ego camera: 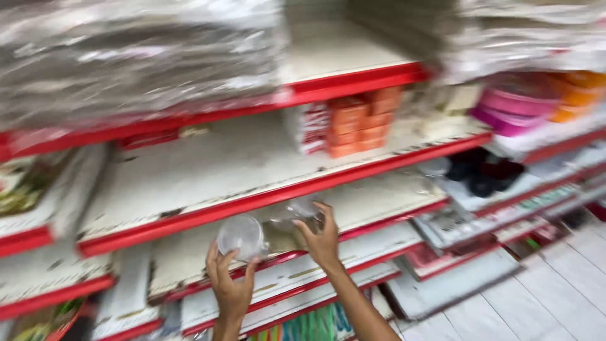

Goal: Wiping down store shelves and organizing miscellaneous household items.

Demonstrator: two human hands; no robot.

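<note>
Blurred head view, tilted, looking at store shelving w/ red-edged white shelves. Left hand raised from below, fingers curled up around a clear round plastic container, gripping it from underneath, just in front of the red lip of a lower shelf. Right hand up beside it, fingers spread and hooked over a second clear plastic piece, prob. another container or lid, too blurred to tell which; hand partly closed on it, at the front edge of the same shelf level. Two clear pieces near each other, whether touching can't tell. Above, mid shelf mostly bare, w/ stacked orange boxes and red-white packs just beside them. Top shelf: plastic-wrapped flat stacks. Far right: pink bowls, orange bowls, dark items one shelf down. Pale tiled floor at lower right
</note>
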